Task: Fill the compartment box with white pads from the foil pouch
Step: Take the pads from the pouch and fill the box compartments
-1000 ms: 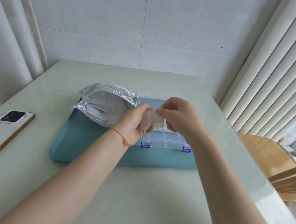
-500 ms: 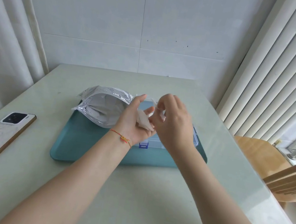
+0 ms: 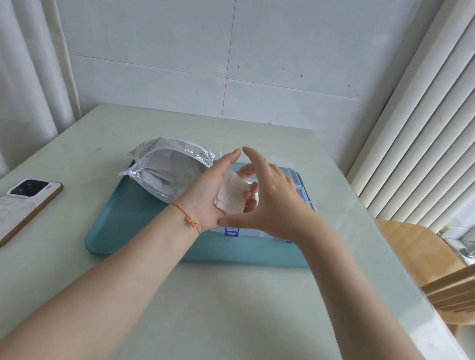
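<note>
**Pad in my left palm, above the box**

My left hand (image 3: 213, 194) is raised palm-up with a white pad (image 3: 231, 193) lying in it; the fingers are relaxed and slightly curved behind the pad, thumb pointing up, so I read this grip as spread and cradling, not pinching. My right hand (image 3: 269, 202) is close beside it, fingers loosely spread, its fingertips at the pad's right edge; I cannot tell whether they touch it. Both hands hover over the clear box (image 3: 304, 191), which is mostly hidden behind them, its blue latch (image 3: 231, 231) showing below. The box sits on a teal tray (image 3: 139, 227). The foil pouch (image 3: 168, 170) lies open on the tray's left part. A phone (image 3: 11, 210) lies well apart on the worktop (image 3: 212, 312), left.
</note>
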`<state>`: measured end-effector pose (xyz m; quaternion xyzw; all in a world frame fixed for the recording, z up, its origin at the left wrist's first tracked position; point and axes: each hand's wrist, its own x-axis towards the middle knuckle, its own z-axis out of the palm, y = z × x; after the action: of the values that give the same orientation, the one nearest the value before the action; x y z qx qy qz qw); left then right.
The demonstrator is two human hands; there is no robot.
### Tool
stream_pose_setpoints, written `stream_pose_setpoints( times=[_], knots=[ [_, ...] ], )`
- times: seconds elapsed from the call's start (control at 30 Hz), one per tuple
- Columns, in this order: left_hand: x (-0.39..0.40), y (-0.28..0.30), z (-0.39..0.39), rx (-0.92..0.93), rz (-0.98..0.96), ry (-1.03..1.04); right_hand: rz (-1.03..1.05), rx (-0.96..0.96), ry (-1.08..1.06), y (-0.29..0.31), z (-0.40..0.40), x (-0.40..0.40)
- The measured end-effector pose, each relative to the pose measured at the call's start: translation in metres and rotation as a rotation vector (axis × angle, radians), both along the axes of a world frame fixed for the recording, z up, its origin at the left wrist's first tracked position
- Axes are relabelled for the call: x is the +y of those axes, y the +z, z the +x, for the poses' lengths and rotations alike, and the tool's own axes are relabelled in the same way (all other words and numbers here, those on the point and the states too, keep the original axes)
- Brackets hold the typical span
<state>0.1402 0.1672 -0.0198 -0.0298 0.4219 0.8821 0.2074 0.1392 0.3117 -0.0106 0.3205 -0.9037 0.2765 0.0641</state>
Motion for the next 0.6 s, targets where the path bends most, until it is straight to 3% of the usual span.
stream_pose_setpoints(
  times=[0.27, 0.6],
  knots=[
    [-0.0005, -0.003, -0.0026, 0.11, -0.046, -0.057, -0.086, 0.063, 0.038, -0.0013, -0.0058, -0.0002],
    [0.0011, -0.0049, -0.0066, 0.175, -0.107, -0.065, -0.097, -0.053, 0.104, 0.0046, -0.0038, 0.0034]
  ],
)
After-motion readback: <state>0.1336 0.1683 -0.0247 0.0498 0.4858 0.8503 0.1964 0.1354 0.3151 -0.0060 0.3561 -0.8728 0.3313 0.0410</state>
